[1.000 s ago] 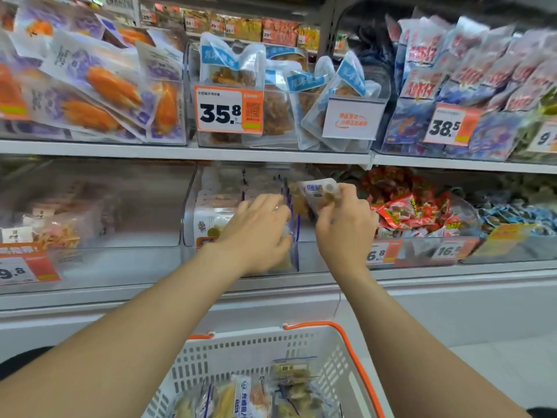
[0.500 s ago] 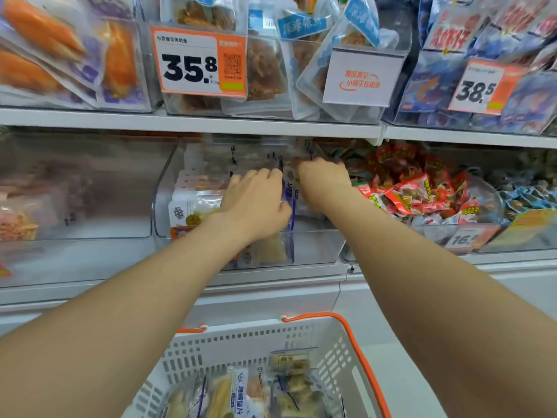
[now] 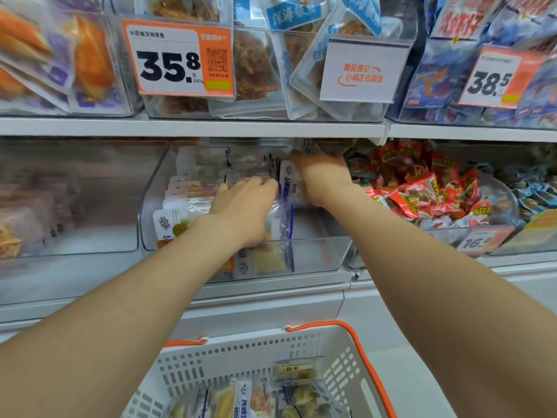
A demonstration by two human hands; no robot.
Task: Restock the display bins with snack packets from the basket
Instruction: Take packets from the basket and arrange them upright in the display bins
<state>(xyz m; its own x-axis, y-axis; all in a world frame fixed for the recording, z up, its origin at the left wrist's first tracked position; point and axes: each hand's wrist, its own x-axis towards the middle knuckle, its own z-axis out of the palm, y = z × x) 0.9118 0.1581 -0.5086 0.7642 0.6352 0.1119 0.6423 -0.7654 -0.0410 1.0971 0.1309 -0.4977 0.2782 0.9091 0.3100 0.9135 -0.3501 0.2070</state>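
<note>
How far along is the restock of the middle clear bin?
Done: a row of packets already fills the left part of the clear bin. In hand: the right hand holds one packet upright at the row's end, while the left hand presses flat on the row. Left: the bin's right part is bare, and several spare packets lie in the basket.

head cam | faces forward-down | close to shelf bins (image 3: 316, 251)

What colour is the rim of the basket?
Orange; the rim edges a white slotted basket, seen in the head view.
</note>
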